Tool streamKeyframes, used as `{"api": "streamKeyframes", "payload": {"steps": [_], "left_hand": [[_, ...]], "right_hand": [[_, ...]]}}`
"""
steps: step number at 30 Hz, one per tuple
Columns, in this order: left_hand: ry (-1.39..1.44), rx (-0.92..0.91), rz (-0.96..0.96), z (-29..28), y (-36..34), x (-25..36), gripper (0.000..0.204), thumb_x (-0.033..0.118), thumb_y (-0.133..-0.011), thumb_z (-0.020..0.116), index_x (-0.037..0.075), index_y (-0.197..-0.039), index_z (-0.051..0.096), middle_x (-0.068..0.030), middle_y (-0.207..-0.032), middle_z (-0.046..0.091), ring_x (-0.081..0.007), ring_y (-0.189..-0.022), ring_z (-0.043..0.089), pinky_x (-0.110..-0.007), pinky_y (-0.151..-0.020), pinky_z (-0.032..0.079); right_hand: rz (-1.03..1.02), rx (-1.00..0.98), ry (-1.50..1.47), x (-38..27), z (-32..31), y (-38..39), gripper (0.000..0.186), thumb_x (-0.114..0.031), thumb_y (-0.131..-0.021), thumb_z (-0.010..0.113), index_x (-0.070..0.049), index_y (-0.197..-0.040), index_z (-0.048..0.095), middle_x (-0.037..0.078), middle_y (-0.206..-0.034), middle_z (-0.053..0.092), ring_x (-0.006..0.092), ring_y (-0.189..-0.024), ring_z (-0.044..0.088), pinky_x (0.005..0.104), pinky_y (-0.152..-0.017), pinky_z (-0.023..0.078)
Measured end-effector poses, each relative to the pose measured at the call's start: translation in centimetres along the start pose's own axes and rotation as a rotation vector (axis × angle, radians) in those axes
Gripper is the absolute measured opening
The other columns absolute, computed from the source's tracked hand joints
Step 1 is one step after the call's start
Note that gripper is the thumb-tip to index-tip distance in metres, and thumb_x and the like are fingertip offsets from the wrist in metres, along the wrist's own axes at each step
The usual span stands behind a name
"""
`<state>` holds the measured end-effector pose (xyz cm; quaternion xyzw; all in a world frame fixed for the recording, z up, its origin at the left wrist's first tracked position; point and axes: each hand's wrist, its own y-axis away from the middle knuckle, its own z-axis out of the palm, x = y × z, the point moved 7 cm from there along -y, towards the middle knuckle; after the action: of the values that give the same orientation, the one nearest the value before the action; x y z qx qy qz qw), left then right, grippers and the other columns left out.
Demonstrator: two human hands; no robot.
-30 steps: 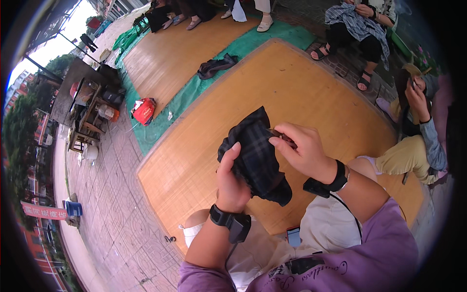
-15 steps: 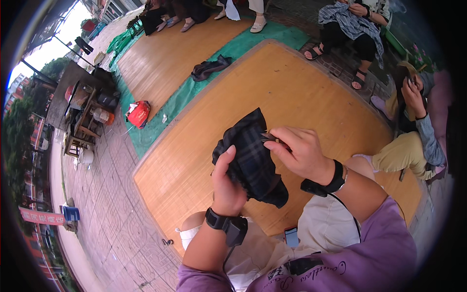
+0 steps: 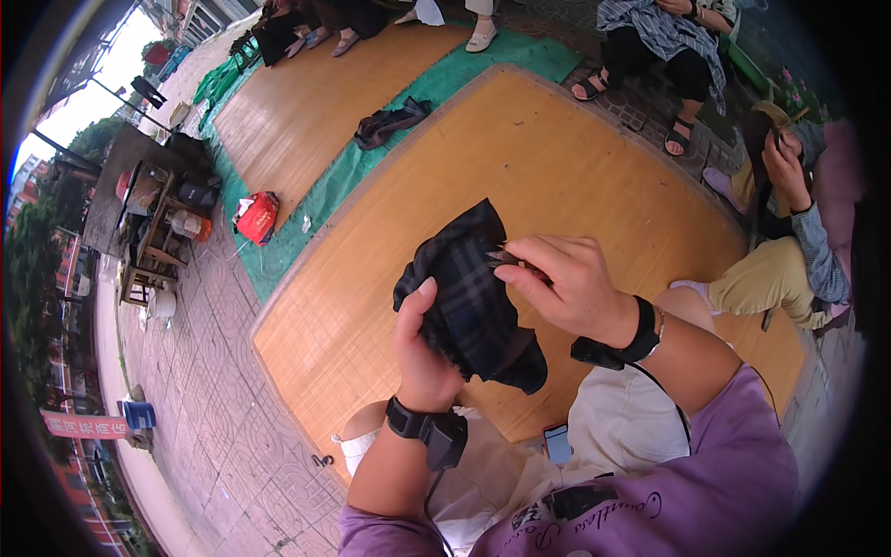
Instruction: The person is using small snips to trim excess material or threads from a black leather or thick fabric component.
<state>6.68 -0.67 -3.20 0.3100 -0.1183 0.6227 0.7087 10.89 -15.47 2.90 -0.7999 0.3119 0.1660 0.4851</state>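
Both hands and the cloth sit much as they did half a second ago; the view has tipped a little, so the bag and the far mat lie lower in frame. Left hand [image 3: 422, 348] grips a dark plaid cloth [image 3: 469, 297] from below, thumb pressed up against its near face, fingers hidden behind the folds. Right hand [image 3: 566, 283] pinches the cloth's upper right edge between thumb and forefinger, the other fingers curled loosely. Something small and pale shows at the pinch; cannot tell what. Cloth is soft, woven, checked in dark blue and grey, bunched into a rough bundle held in the air between the two hands, above the mat. Each wrist carries a black band [image 3: 429, 432] with a boxy unit. Purple sleeve [image 3: 724, 464] covers the right upper arm.

Below the hands, pale trousers [image 3: 622, 432] and a small phone [image 3: 557, 444] lying flat at the mat's edge. Mat [image 3: 557, 158] is broad, woven, honey-yellow with rounded corners. Green tarp [image 3: 371, 158] runs along its far side, with a second dark cloth [image 3: 390, 121] crumpled on it. Red bag [image 3: 255, 215] rests at the tarp's left end. Paving [image 3: 204, 399] is grey patterned brick. Seated person in yellow trousers [image 3: 775, 274] at right, a hand raised near the head.
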Motion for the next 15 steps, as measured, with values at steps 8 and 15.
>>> {"api": "streamKeyframes", "payload": {"steps": [8,15], "left_hand": [[-0.011,0.007,0.017,0.24,0.09,0.14,0.047,0.031,-0.094,0.051,-0.002,-0.128,0.054,-0.0157,-0.122,0.064,-0.0271,-0.108,0.064,-0.04,-0.096,0.052],[-0.018,0.005,0.03,0.32,0.27,0.32,0.047,0.031,-0.094,0.051,-0.002,-0.128,0.054,-0.015,-0.121,0.065,-0.0265,-0.107,0.065,-0.04,-0.094,0.052]], "right_hand": [[-0.012,0.0,0.01,0.0,0.05,-0.22,0.016,-0.016,-0.085,0.073,-0.006,-0.087,0.061,0.009,-0.066,0.058,0.0264,-0.056,0.059,0.0354,-0.049,0.043],[0.029,0.018,-0.058,0.52,0.13,-0.02,0.014,-0.014,-0.086,0.072,-0.004,-0.084,0.062,0.008,-0.065,0.058,0.0234,-0.053,0.057,0.033,-0.047,0.042]]}}
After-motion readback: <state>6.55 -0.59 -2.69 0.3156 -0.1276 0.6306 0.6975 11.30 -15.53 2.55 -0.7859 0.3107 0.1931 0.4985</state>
